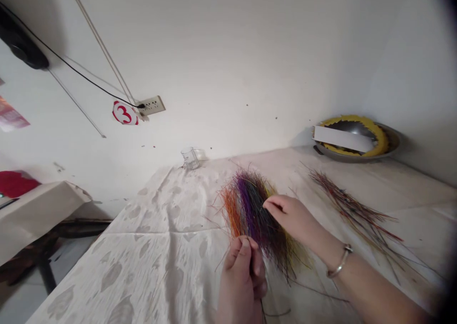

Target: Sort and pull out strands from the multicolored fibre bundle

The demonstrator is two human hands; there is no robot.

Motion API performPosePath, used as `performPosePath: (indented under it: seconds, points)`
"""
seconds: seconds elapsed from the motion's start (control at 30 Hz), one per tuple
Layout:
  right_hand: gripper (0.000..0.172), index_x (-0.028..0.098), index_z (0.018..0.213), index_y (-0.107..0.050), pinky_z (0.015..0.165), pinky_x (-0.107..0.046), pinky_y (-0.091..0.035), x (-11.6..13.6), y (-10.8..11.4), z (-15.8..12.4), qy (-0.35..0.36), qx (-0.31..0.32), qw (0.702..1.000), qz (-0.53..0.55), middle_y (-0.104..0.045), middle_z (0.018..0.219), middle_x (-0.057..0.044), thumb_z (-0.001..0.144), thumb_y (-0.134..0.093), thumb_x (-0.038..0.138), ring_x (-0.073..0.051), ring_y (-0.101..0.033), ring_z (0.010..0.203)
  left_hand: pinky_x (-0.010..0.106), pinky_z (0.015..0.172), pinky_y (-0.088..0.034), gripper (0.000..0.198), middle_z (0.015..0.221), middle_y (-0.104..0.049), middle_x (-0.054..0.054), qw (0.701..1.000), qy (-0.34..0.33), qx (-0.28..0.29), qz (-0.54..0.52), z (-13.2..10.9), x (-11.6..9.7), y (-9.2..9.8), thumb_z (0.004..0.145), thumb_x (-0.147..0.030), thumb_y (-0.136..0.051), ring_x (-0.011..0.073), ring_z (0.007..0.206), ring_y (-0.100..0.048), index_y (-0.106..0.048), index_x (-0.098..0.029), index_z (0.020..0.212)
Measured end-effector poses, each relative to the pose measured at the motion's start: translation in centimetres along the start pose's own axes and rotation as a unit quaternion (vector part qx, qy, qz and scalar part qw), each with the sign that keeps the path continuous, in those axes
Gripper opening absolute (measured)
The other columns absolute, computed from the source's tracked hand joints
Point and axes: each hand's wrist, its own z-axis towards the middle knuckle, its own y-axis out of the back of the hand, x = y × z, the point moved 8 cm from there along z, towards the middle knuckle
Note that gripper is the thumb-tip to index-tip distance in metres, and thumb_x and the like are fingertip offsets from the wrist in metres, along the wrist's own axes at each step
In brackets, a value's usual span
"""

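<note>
A bundle of thin dyed strands (pixel 246 205) in orange, purple, dark grey and yellow lies spread on the tablecloth. In front of it, my left hand (pixel 243 269) is closed in a pinch, thumb on top. A thin dark strand (pixel 263 307) comes out below that hand. My right hand (pixel 291 214) is over the bundle's right side, thumb and forefinger pressed together. Whatever its fingertips hold is too fine to make out. To the right lies a second, looser bundle of reddish-brown and dark strands (pixel 352 202), apart from both hands.
A clear glass mug (pixel 190 158) stands by the wall at the table's back edge. At the back right, a metal basin (pixel 392 143) holds a yellow jagged-edged ring (pixel 382 136) and a white strip (pixel 342 138). Another covered table (pixel 39 214) is at left.
</note>
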Motion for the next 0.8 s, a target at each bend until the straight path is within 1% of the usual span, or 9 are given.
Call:
performPosePath:
  seconds: [0.1,0.17,0.3,0.4,0.5,0.6,0.7,0.77,0.8]
  points:
    - [0.015,0.018,0.075,-0.067,0.067,-0.031,-0.043,-1.0,-2.6,0.2,-0.002,0.02,0.999,-0.05,-0.066,0.077,-0.006,0.084,-0.055,0.021,-0.021,-0.061,0.073,0.018,0.035,-0.004,0.034,0.045,-0.039,-0.011,0.999,-0.017,-0.024,-0.019,0.5,-0.2,1.3,0.068,-0.044,-0.073,0.0021,0.037,-0.011,-0.049,-0.019,0.071]
    - [0.011,0.018,0.075,-0.066,0.065,-0.03,-0.042,-1.2,-4.1,-0.1,-0.003,0.023,0.997,-0.079,-0.064,0.079,-0.006,0.082,-0.059,0.021,-0.022,-0.061,0.072,0.018,0.035,-0.004,0.032,0.046,-0.039,-0.011,0.999,-0.022,-0.026,-0.028,0.8,-0.3,2.0,0.07,-0.043,-0.072,0.0021,0.038,-0.01,-0.05,-0.019,0.073]
    - [0.005,0.019,0.082,-0.065,0.07,-0.033,-0.042,-0.8,-6.0,-0.8,0.007,0.024,0.993,-0.117,-0.063,0.087,-0.007,0.078,-0.066,0.022,-0.024,-0.059,0.08,0.018,0.035,-0.005,0.03,0.047,-0.039,-0.01,0.999,-0.002,0.006,-0.033,0.9,-0.2,2.8,0.074,-0.044,-0.069,0.0024,0.037,-0.01,-0.051,-0.02,0.073]
    - [0.004,0.019,0.076,-0.064,0.075,-0.034,-0.041,-0.8,-6.7,-0.9,0.011,0.034,0.992,-0.122,-0.062,0.085,-0.006,0.076,-0.066,0.015,-0.025,-0.058,0.085,0.018,0.035,-0.006,0.031,0.047,-0.04,-0.01,0.999,0.017,0.026,-0.039,0.7,-0.1,2.8,0.075,-0.045,-0.069,0.0023,0.036,-0.011,-0.05,-0.02,0.073]
    - [0.012,0.019,0.07,-0.063,0.073,-0.032,-0.042,-1.3,-6.5,-0.5,0.002,0.043,0.994,-0.103,-0.062,0.079,-0.005,0.079,-0.06,0.012,-0.022,-0.058,0.08,0.018,0.035,-0.006,0.031,0.047,-0.042,-0.01,0.998,0.032,0.031,-0.043,0.5,0.1,2.7,0.076,-0.044,-0.068,0.0023,0.036,-0.013,-0.048,-0.021,0.072]
    - [0.012,0.018,0.069,-0.062,0.07,-0.03,-0.043,-1.2,-5.3,-0.1,-0.012,0.044,0.997,-0.068,-0.062,0.077,-0.004,0.08,-0.059,0.014,-0.02,-0.058,0.074,0.018,0.036,-0.006,0.03,0.048,-0.041,-0.01,0.998,0.029,0.014,-0.046,0.4,0.1,2.8,0.078,-0.042,-0.067,0.0024,0.037,-0.013,-0.047,-0.02,0.072]
    - [0.013,0.018,0.073,-0.062,0.069,-0.027,-0.044,0.3,-3.2,-0.4,-0.013,0.047,0.999,-0.024,-0.062,0.079,-0.003,0.085,-0.055,0.019,-0.017,-0.058,0.073,0.018,0.037,-0.006,0.028,0.048,-0.041,-0.009,0.999,0.013,0.001,-0.05,0.4,-0.1,3.0,0.079,-0.04,-0.066,0.0026,0.038,-0.012,-0.047,-0.02,0.072]
    - [0.016,0.019,0.074,-0.062,0.067,-0.025,-0.045,1.9,-2.0,-0.9,-0.008,0.063,0.998,0.006,-0.062,0.076,-0.001,0.087,-0.053,0.023,-0.016,-0.058,0.073,0.018,0.037,-0.006,0.026,0.048,-0.041,-0.009,0.999,0.0,0.003,-0.052,0.4,-0.2,2.8,0.08,-0.039,-0.065,0.0026,0.038,-0.011,-0.049,-0.019,0.073]
    - [0.018,0.019,0.074,-0.061,0.066,-0.024,-0.045,2.7,-1.7,-1.3,-0.006,0.082,0.996,0.028,-0.061,0.074,0.0,0.088,-0.051,0.025,-0.015,-0.058,0.072,0.018,0.037,-0.007,0.025,0.049,-0.041,-0.009,0.998,-0.007,0.007,-0.054,0.3,-0.3,2.7,0.08,-0.038,-0.064,0.0026,0.038,-0.011,-0.05,-0.019,0.074]
